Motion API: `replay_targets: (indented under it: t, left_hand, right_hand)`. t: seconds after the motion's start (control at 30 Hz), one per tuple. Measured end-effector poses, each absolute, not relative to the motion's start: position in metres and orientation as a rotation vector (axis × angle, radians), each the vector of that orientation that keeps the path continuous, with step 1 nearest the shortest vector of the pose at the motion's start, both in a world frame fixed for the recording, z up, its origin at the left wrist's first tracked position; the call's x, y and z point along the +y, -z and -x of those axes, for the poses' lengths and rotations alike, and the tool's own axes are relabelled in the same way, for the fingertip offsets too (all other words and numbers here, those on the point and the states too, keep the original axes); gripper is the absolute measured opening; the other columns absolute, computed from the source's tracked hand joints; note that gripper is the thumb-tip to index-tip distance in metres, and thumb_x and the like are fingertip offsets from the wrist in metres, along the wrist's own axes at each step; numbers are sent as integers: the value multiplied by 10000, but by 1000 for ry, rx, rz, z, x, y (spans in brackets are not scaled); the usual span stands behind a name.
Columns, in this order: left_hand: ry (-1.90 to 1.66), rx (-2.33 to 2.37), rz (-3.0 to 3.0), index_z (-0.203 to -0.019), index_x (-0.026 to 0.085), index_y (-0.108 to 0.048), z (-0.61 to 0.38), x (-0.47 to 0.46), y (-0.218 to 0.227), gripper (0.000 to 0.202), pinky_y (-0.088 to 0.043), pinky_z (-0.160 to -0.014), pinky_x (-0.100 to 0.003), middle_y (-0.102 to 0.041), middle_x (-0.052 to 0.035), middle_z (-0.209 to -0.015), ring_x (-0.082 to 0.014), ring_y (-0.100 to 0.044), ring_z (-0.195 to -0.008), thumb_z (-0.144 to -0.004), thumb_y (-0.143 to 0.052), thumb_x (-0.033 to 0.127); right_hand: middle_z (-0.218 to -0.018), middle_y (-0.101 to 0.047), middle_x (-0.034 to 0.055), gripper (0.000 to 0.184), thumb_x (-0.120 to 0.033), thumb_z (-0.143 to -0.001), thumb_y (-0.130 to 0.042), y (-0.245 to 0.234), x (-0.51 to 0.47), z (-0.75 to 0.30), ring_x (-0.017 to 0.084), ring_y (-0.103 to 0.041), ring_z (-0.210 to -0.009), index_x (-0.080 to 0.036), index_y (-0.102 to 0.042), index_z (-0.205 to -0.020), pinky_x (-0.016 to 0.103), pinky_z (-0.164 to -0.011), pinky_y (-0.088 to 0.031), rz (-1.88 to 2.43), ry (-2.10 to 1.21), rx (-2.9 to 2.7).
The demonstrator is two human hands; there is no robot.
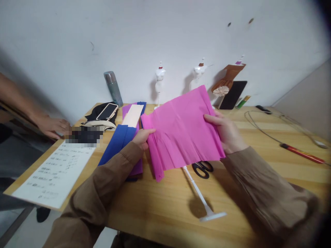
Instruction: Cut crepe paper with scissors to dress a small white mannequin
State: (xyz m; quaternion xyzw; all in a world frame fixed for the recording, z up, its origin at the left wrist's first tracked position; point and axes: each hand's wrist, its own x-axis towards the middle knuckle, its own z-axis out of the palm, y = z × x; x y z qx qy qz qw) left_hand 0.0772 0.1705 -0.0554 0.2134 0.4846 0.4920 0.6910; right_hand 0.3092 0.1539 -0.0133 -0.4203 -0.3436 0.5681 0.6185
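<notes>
I hold a sheet of pink tissue paper [181,131] up over a wooden table [258,151]. It is creased into pleats that fan out toward its lower edge. My left hand [142,137] pinches its left edge, fingers closed on the paper. My right hand [225,132] grips the right edge, thumb in front. Both arms wear brown sleeves. Under the paper lie black-handled scissors [203,168] and a white stand [201,198] lying on its side.
Blue and purple paper sheets [119,141] lie left of me, with a printed sheet [54,172] at the table's left edge. Another person's hand [51,125] rests there. A phone on a bag [106,112], a flask [113,88], small white mannequins [159,81], a cable and a red-handled tool [302,154] stand around.
</notes>
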Motion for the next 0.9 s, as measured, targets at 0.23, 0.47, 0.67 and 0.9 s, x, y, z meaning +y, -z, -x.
replay_targets:
  t: [0.23, 0.47, 0.67, 0.9]
  left_hand:
    - [-998, 1031, -516, -1111, 81, -685, -80, 166, 48, 260, -560, -965, -411, -759, -131, -864, -223, -732, -833, -870, -589, 106]
    - [-915, 675, -635, -1213, 99, -659, -90, 156, 42, 480, -476, -1070, -471, -731, -182, -1127, -297, -665, -1142, -986, -430, 455]
    - [-831, 603, -695, -1221, 83, -665, -88, 153, 37, 463, -499, -1025, -459, -748, -184, -1048, -297, -704, -1045, -982, -455, 420]
    - [-903, 834, -532, -1145, 34, -691, -87, 159, 41, 341, -538, -964, -360, -764, -160, -951, -225, -730, -877, -953, -482, 224]
  right_hand:
    - [-957, -763, 24, 365, -175, -706, -775, 7, 141, -302, 206, -717, -791, -223, -717, -1063, 342, -772, -602, 1054, -1270, -1107]
    - [-1432, -578, 91, 660, -311, -763, -779, 26, 118, -270, 272, -619, -1205, -256, -561, -1383, 456, -1057, -500, 915, -1388, -1572]
    - [-1152, -733, 118, 384, -406, -820, -718, 30, 116, -267, 269, -689, -1064, -202, -731, -1146, 475, -970, -539, 879, -1334, -1668]
    - [-1029, -711, 83, 378, -441, -702, -776, 34, 137, -276, 192, -648, -836, -195, -730, -986, 311, -661, -536, 1109, -977, -1271]
